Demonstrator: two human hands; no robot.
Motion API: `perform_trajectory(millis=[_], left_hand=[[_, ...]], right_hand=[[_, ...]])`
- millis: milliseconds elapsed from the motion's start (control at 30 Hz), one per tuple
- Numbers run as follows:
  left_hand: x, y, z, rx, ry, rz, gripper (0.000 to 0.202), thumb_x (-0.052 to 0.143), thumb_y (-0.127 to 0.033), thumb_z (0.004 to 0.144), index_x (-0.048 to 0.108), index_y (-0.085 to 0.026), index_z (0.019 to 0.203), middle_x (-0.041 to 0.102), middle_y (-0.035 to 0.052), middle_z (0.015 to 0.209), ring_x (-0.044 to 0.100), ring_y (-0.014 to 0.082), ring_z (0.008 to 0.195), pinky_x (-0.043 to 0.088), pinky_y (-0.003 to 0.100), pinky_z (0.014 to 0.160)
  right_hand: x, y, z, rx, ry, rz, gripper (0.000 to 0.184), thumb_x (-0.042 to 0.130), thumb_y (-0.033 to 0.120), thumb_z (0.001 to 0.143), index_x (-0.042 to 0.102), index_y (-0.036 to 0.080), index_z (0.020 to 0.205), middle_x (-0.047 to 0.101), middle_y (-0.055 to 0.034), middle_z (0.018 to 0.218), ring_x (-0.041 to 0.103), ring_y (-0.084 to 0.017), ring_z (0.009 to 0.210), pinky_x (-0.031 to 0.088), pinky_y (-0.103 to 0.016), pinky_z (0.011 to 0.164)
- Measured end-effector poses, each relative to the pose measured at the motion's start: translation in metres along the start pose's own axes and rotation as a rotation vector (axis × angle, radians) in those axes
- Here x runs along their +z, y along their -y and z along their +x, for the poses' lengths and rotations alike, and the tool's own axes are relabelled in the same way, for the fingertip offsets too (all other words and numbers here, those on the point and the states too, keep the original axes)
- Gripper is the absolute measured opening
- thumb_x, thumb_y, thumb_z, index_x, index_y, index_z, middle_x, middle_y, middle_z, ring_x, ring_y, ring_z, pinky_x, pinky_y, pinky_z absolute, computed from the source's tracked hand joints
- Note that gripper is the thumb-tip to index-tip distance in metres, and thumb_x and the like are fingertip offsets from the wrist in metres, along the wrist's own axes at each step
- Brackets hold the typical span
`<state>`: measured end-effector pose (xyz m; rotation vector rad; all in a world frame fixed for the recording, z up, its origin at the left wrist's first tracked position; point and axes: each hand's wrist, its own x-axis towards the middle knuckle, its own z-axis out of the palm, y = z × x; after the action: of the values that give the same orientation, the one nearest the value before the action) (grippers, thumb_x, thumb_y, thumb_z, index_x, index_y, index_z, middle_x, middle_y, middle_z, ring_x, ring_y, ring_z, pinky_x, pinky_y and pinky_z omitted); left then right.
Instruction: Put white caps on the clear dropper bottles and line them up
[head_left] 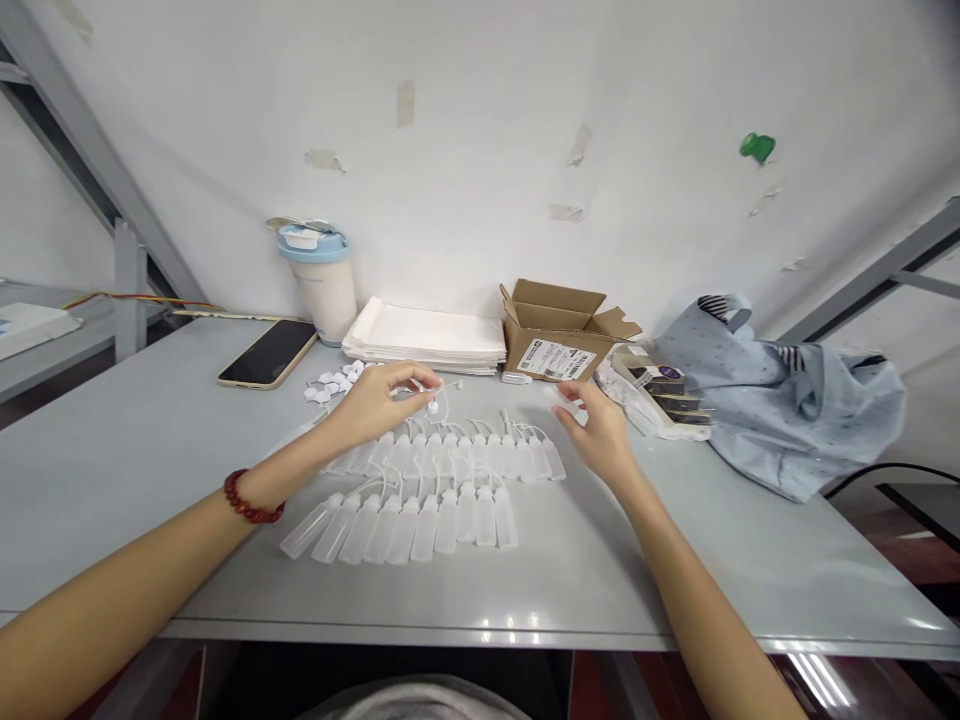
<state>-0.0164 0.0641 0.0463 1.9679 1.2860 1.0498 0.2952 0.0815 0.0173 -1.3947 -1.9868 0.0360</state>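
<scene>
My left hand (382,402) pinches a thin white tube (448,386) between thumb and fingertips, and a small white cap (433,407) hangs just below. On the right, my right hand (598,428) has its thumb and fingers closed around a small translucent bottle (564,402), partly hidden by the fingers. Between and below the hands, small translucent bottles with thin curved tubes lie in two rows, a back row (457,458) and a front row (405,530). Several loose white caps (334,382) lie behind my left wrist.
Along the wall stand a blue-lidded cup (324,285), a stack of white sheets (427,335) and an open cardboard box (551,335). A phone (268,355) lies at the left. At the right are a plastic-wrapped pack (656,390) and a light blue cloth (780,400).
</scene>
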Motion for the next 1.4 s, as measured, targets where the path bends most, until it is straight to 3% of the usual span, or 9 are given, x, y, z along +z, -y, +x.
perform_trajectory(millis=[133,267,500,900,1167,1400], left_hand=[[0.005,-0.014,-0.013,-0.134,-0.048,-0.288,0.023,0.069,-0.037,0.074,0.066,-0.016,0.084,0.07,0.0061,0.088,0.065,0.0209,0.085,0.053,0.034,0.078],[0.014,-0.025,-0.02,-0.192,0.043,-0.575,0.024,0.075,-0.032,0.072,0.066,-0.017,0.089,0.072,0.0034,0.085,0.067,0.0181,0.081,0.054,0.034,0.08],[0.027,-0.035,-0.029,-0.276,0.174,-0.802,0.013,0.074,-0.025,0.075,0.071,-0.016,0.085,0.072,0.0019,0.08,0.07,0.0167,0.08,0.054,0.032,0.083],[0.028,-0.037,-0.032,-0.296,0.179,-0.769,0.014,0.074,-0.029,0.075,0.072,-0.017,0.082,0.069,0.0014,0.08,0.069,0.016,0.076,0.056,0.032,0.082],[0.028,-0.041,-0.032,-0.303,0.222,-0.706,0.012,0.071,-0.029,0.077,0.072,-0.018,0.079,0.067,0.0013,0.077,0.063,0.0133,0.07,0.054,0.028,0.072],[0.025,-0.046,-0.034,-0.272,0.27,-0.591,0.015,0.066,-0.032,0.08,0.07,-0.018,0.077,0.06,-0.0016,0.063,0.056,0.0114,0.063,0.047,0.023,0.06]], right_hand=[[-0.001,0.036,-0.012,-0.183,-0.054,0.125,0.018,0.053,0.022,0.087,0.056,0.021,0.105,0.066,-0.0087,0.098,0.063,-0.022,0.09,0.051,-0.038,0.078],[-0.002,0.067,-0.023,-0.288,-0.061,0.198,0.019,0.05,0.02,0.091,0.053,0.023,0.11,0.064,-0.0085,0.1,0.062,-0.021,0.092,0.052,-0.036,0.076],[-0.001,0.087,-0.034,-0.405,-0.029,0.268,0.029,0.053,0.011,0.089,0.051,0.021,0.116,0.063,-0.0095,0.101,0.062,-0.02,0.094,0.053,-0.033,0.079],[0.003,0.094,-0.041,-0.421,0.024,0.383,0.034,0.054,0.011,0.089,0.05,0.025,0.12,0.064,-0.0082,0.101,0.063,-0.021,0.092,0.056,-0.036,0.075],[0.007,0.094,-0.044,-0.455,0.058,0.406,0.045,0.052,0.011,0.09,0.045,0.029,0.13,0.062,-0.0089,0.107,0.062,-0.02,0.095,0.058,-0.034,0.072],[0.005,0.097,-0.044,-0.484,0.065,0.39,0.042,0.052,0.01,0.09,0.052,0.029,0.127,0.062,-0.0083,0.103,0.063,-0.02,0.092,0.057,-0.036,0.075]])
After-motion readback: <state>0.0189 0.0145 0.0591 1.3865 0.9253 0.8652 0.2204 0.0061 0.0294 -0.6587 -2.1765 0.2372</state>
